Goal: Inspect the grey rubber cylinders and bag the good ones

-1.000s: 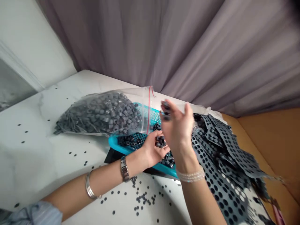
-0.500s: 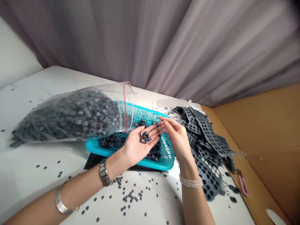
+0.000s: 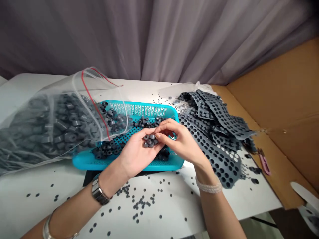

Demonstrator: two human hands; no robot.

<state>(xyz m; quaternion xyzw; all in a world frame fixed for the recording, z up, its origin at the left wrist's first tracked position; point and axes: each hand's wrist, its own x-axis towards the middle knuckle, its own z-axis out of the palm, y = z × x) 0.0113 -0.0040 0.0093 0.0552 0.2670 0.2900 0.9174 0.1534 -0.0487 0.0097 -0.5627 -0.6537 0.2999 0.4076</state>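
My left hand [image 3: 137,151] is cupped palm up over the basket, with several small grey cylindrical pieces with holes [image 3: 150,140] held in its palm and fingers. Over that palm, my right hand [image 3: 178,137] has thumb and fingertips brought together in a pinch, touching the pieces. What lies between those fingertips is hidden. Below both hands stands a turquoise plastic basket [image 3: 129,166] with more such dark pieces inside. A clear zip bag with a red stripe [image 3: 62,122], full of grey cylindrical pieces, leans over the basket's left end.
Perforated grey rubber sheets [image 3: 219,132] are heaped at the right. Small dark discs [image 3: 142,203] lie scattered over the white table [image 3: 82,212]. Pink-handled snips [image 3: 264,162] rest by the cardboard [image 3: 279,99]. A grey curtain [image 3: 129,39] hangs behind.
The right hand has moved left and down onto the pieces in the left palm. The left fingers have curled in from lying flat. The view has shifted, and the bag's mouth appears higher and farther left.
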